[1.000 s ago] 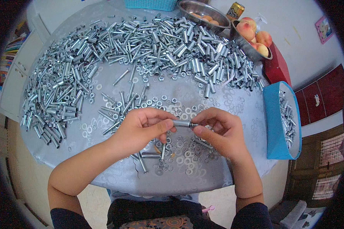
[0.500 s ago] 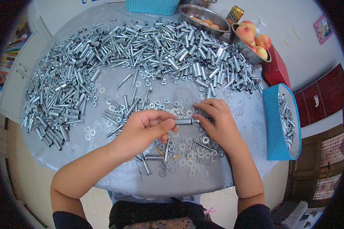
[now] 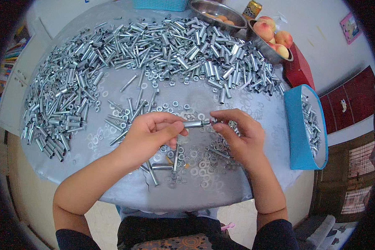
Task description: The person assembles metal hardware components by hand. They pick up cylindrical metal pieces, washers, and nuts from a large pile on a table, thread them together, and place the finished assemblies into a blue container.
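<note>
My left hand pinches a short silver metal sleeve with a bolt, held level above the grey table. My right hand meets it at the bolt's right end, fingertips closed on a small nut or washer there; the piece itself is too small to make out. Loose washers and nuts lie scattered under both hands, with a few bolts beside them.
A thick band of silver sleeves curves across the far and left side of the table. A blue tray with finished pieces stands at the right. Metal bowls of peaches and a red box sit far right.
Both hands have shifted slightly right and away from me with the sleeve. The right fingers have turned at the bolt's end.
</note>
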The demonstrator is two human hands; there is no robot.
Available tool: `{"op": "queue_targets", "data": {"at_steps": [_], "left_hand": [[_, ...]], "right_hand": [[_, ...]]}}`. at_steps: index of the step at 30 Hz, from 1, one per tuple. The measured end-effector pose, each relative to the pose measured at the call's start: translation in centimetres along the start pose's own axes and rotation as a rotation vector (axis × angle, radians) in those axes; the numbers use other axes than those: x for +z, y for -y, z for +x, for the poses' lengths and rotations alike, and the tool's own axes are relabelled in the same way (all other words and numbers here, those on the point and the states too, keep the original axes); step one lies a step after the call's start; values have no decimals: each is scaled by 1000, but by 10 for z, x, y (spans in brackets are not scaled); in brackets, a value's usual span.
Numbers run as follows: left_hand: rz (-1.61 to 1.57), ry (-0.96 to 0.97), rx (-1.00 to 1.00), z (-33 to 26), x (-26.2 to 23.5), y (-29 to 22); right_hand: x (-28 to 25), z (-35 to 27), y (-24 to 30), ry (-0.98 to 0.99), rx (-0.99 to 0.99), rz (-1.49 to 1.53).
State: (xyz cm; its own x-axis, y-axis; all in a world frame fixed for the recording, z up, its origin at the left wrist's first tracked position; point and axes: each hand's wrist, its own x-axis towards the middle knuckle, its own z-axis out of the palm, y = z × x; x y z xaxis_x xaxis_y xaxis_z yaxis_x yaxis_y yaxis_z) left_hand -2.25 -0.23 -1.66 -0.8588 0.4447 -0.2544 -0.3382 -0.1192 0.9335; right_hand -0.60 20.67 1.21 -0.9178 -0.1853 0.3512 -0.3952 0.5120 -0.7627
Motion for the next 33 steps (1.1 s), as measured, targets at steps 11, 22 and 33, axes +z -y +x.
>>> {"op": "queue_targets", "data": {"at_steps": [11,22,33], "left_hand": [[-18,0,24,-1,1,-1],[92,-38,189,3,0,2],[103,8,177,0,2,2]], "right_hand": [[0,0,1,93,-41,-1],[13,-2,-3,-54,91,317],[-3,-5,1,216,44,-10]]}}
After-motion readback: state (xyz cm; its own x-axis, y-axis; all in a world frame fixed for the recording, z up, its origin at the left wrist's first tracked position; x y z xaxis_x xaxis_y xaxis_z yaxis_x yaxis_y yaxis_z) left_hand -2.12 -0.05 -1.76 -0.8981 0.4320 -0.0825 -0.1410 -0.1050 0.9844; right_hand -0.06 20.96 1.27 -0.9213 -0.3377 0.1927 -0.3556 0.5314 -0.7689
